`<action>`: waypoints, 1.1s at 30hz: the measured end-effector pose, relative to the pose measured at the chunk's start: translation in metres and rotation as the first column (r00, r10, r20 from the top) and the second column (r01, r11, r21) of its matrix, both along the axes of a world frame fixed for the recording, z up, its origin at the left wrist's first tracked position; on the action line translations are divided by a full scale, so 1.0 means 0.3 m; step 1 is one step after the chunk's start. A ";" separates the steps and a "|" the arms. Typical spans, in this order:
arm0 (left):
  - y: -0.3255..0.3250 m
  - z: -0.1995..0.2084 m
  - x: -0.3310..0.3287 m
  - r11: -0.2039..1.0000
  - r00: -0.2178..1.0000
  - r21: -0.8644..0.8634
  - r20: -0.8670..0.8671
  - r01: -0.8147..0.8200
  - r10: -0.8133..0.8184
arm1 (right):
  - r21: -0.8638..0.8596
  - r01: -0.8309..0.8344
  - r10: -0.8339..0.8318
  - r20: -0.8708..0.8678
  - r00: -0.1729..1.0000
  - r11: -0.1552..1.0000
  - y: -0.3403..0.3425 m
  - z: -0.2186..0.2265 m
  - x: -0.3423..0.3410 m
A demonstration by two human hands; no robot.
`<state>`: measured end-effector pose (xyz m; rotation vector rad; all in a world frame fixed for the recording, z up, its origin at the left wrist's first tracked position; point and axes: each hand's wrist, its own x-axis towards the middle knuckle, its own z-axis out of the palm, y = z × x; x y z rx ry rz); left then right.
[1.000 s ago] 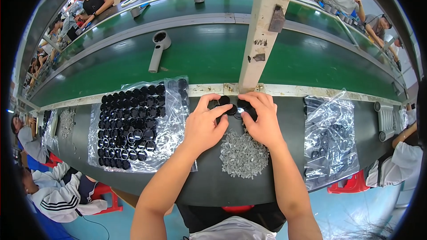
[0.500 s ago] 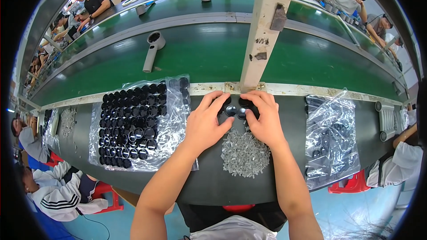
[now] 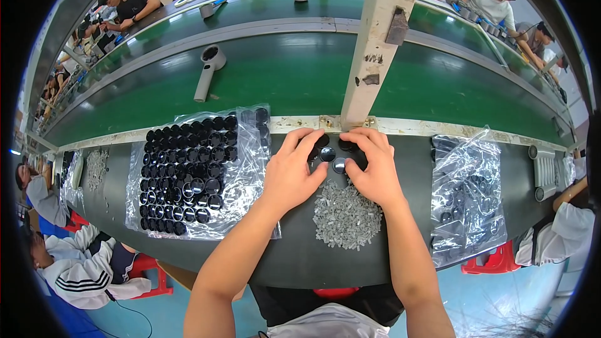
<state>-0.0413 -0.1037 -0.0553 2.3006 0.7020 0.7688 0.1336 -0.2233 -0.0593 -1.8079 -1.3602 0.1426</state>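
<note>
At the far left of the dark grey bench (image 3: 400, 169), a small heap of pale grey bits (image 3: 95, 168) lies near the edge. Next to it sits a clear plastic bag (image 3: 247, 150) spread flat, carrying rows of small round black caps (image 3: 184, 169), some with shiny rims. Beyond it, on the green conveyor belt (image 3: 282, 81), a white handheld device with a round head (image 3: 206, 70) lies well apart from the bench.

The left hand (image 3: 291, 172) rests palm down just right of the bag, its fingers curled over a small cluster of round black parts (image 3: 330, 152); its grip looks loosely closed on them, though which piece it pinches cannot be told. The cluster sits at the bench's far edge, at the foot of a cream upright post (image 3: 375, 44). Just below it lies a pile of small grey plastic pieces (image 3: 346, 218).

The right hand (image 3: 374, 169) mirrors the left, fingers bent onto the same cluster from the other side. Further right, a second clear bag of dark parts (image 3: 466, 194) lies crumpled.
</note>
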 end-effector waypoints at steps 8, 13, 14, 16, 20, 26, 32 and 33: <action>0.006 -0.019 -0.004 0.998 0.999 -0.044 0.023 -0.034 0.035 | -0.024 0.002 -0.001 0.015 1.000 1.000 -0.001 0.006 -0.007; 0.007 -0.022 -0.001 0.999 0.999 -0.034 0.038 -0.032 0.033 | -0.024 0.004 -0.004 0.003 1.000 1.000 -0.002 0.005 -0.007; 0.007 -0.020 0.000 0.999 0.999 -0.034 0.038 -0.032 0.033 | -0.024 0.004 -0.004 0.003 1.000 1.000 -0.001 0.005 -0.008; 0.007 -0.018 0.000 0.999 0.999 -0.040 0.045 -0.028 0.030 | -0.030 0.006 -0.006 -0.001 1.000 1.000 0.000 0.004 -0.009; 0.005 -0.018 0.000 0.999 0.999 -0.030 0.041 -0.022 0.024 | -0.033 0.009 -0.009 0.004 1.000 0.999 0.000 0.004 -0.009; 0.003 -0.013 0.001 0.999 0.999 -0.042 0.041 -0.010 0.011 | -0.028 0.013 -0.013 0.012 1.000 1.000 0.000 0.002 -0.008; 0.002 -0.012 0.000 0.999 0.999 -0.051 0.049 0.001 0.001 | -0.026 0.010 -0.010 0.005 1.000 1.000 0.000 0.005 -0.009; 0.002 -0.012 0.001 0.999 0.999 -0.054 0.051 0.001 0.002 | -0.025 0.010 -0.010 0.003 1.000 1.000 0.000 0.003 -0.008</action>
